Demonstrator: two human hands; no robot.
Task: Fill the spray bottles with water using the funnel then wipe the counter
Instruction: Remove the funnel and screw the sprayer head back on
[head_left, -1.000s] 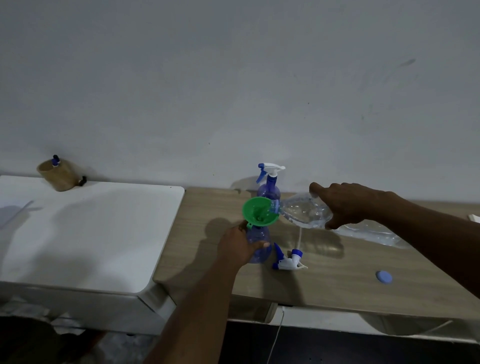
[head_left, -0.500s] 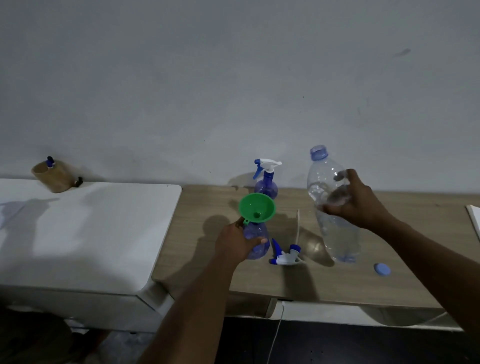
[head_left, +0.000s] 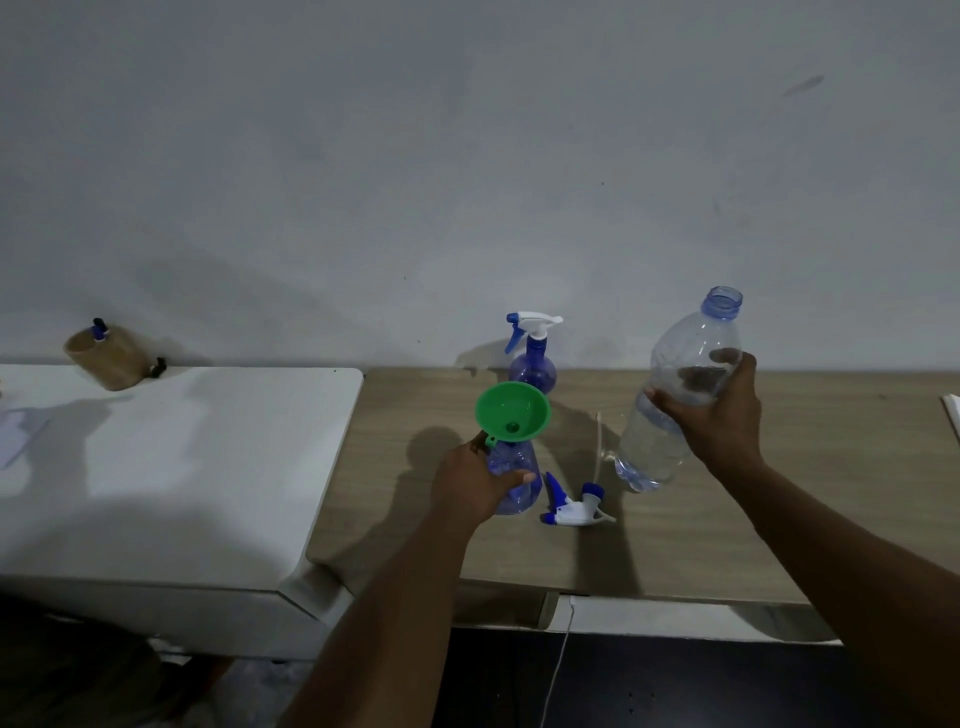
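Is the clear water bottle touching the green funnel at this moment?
Apart. The head view shows the water bottle held upright in the right hand, with bare wooden counter visible between it and the funnel.

A plain grey-white wall (head_left: 467, 156) fills the upper half, dimly lit and faintly scuffed. Below it stand a wooden table (head_left: 779, 519) and — touching its left edge — a white cabinet (head_left: 182, 467). The floor (head_left: 675, 686) beneath is dark.

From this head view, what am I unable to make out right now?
- Water level in the front spray bottle: the left hand wraps it, and the light is dim.
- Pale object at the right edge: cut off by the frame.
- What the tan holder contains: too small, dark.
- Water left in the water bottle: unclear through clear plastic.
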